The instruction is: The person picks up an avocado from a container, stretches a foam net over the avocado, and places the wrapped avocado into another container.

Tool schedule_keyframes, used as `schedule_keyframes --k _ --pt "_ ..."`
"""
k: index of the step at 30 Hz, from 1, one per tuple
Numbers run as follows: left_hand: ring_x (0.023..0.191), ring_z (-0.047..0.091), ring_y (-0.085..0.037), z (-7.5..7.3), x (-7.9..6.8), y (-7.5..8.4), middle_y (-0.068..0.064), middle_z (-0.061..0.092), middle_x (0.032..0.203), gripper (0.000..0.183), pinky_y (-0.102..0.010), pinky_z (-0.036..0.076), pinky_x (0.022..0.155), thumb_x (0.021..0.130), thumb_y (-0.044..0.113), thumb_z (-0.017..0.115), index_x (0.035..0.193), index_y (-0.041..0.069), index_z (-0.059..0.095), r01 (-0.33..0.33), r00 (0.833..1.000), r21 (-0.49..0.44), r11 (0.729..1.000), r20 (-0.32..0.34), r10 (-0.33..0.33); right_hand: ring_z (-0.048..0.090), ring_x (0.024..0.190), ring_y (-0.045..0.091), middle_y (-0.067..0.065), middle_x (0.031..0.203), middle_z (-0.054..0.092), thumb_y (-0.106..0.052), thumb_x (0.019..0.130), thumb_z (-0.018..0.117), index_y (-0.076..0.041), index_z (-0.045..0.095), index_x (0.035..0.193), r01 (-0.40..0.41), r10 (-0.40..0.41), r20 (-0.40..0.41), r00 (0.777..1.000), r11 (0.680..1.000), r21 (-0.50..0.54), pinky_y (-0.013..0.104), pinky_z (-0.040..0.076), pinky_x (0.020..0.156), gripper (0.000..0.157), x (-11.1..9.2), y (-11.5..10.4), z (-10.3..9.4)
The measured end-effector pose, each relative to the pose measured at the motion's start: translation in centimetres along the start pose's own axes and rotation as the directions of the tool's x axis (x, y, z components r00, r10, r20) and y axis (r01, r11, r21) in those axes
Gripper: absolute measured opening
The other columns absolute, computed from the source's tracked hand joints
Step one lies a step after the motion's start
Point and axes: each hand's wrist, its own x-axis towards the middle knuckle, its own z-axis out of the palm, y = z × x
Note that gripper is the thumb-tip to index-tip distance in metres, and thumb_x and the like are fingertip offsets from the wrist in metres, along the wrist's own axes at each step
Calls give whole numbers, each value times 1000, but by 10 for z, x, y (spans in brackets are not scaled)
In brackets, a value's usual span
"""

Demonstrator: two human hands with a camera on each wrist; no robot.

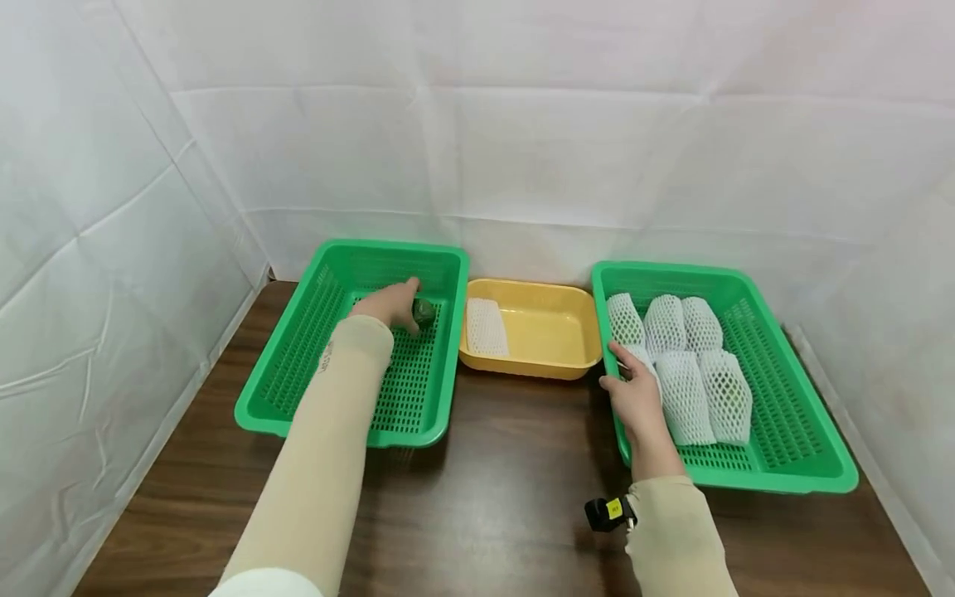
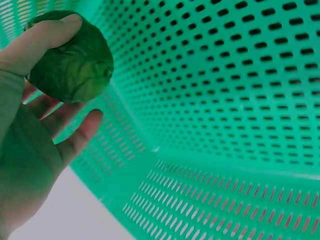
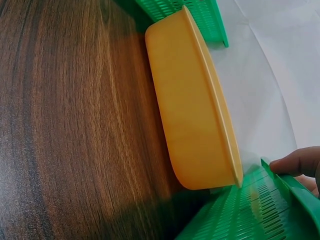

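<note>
Inside the left green basket (image 1: 261,423), my left hand (image 1: 391,305) holds a dark green round fruit (image 2: 75,62) with wrinkled skin. The left wrist view shows the thumb across its top and the fingers beneath, one fingertip apart from it. My right hand (image 1: 637,394) grips the near-left rim of the right green basket (image 1: 813,473), its thumb outside and fingers over the inner side. Several white foam net sleeves (image 1: 682,398) lie in that basket beside the hand, filled out by what they cover. Pale green shows through the mesh of one.
Between the baskets stands a yellow tray (image 1: 548,336) with a flat white foam net (image 1: 487,327) at its left end. White sheeting (image 1: 522,166) rises behind and at both sides of the dark wood table (image 1: 507,481). A small black device (image 1: 606,514) sits at my right wrist.
</note>
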Motion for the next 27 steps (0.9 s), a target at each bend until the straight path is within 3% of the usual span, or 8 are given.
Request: schedule_keyframes --k 4,10,16,19,27 --pt "108 51 -30 -17 -9 0 -14 50 123 63 -45 44 84 84 16 69 135 7 34 -74 994 -44 996 -80 70 29 131 31 16 148 25 5 92 45 -13 29 146 13 -13 1 1000 1000 3 43 34 98 59 7 -5 -1" --pt "116 45 -30 -36 -13 12 -15 39 137 65 -49 38 92 86 27 65 140 8 36 -130 980 8 991 -150 130 29 131 30 15 148 24 5 92 45 -13 29 146 20 -20 0 1000 1000 -2 41 34 97 60 18 -11 -5" --pt "110 47 -26 -41 -14 31 -11 42 136 67 -47 39 91 85 32 64 142 9 36 -179 967 33 983 -180 182 28 131 30 14 149 23 4 92 44 -14 29 146 18 -18 3 1000 1000 1 41 33 97 60 24 -12 -6" --pt "102 50 -22 -42 -15 44 -8 47 131 67 -42 43 84 85 34 63 141 11 36 -220 952 73 973 -200 230 28 131 30 13 149 23 5 92 45 -15 29 146 13 -13 -3 1000 1000 2 41 33 98 60 26 -11 -6" --pt "94 53 -19 -45 -22 84 -4 56 119 57 -37 44 81 85 38 62 134 14 45 -313 914 197 929 -204 351 31 129 29 14 147 26 5 91 45 -13 29 146 12 -12 -11 1000 1000 5 38 34 95 61 28 -11 -6"
